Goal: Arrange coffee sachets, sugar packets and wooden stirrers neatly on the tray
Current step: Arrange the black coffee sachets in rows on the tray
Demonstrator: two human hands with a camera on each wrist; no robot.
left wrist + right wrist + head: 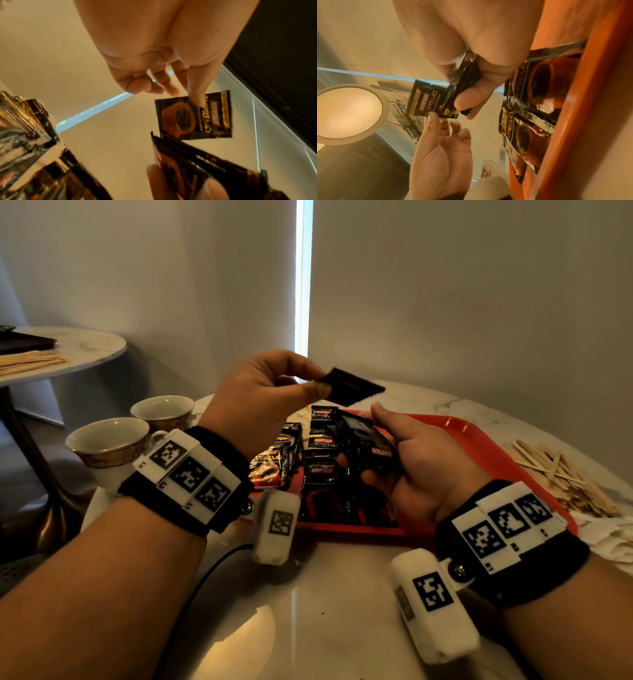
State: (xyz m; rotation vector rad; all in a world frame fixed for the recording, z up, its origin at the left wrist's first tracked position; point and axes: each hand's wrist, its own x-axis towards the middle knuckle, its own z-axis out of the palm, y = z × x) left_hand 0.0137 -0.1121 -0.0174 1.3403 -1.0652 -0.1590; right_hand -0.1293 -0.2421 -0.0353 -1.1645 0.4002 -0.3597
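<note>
My left hand [310, 386] is raised above the red tray [479, 440] and pinches one black coffee sachet [354, 386] between thumb and forefinger; the left wrist view shows that sachet [195, 117] hanging from my fingertips. My right hand [394, 440] grips a small stack of black sachets [363, 440] just over the tray; the right wrist view shows the stack [462, 83] clamped between thumb and fingers. More sachets [322, 474] lie in rows on the tray's left part. Wooden stirrers [561, 474] lie in a loose heap on the table right of the tray.
Two gold-rimmed cups [113, 446] stand left of the tray. A pale paper packet [606, 532] lies near the table's right edge. A second round table [85, 350] at far left carries more stirrers [30, 361] and a dark tray. A wall is close behind.
</note>
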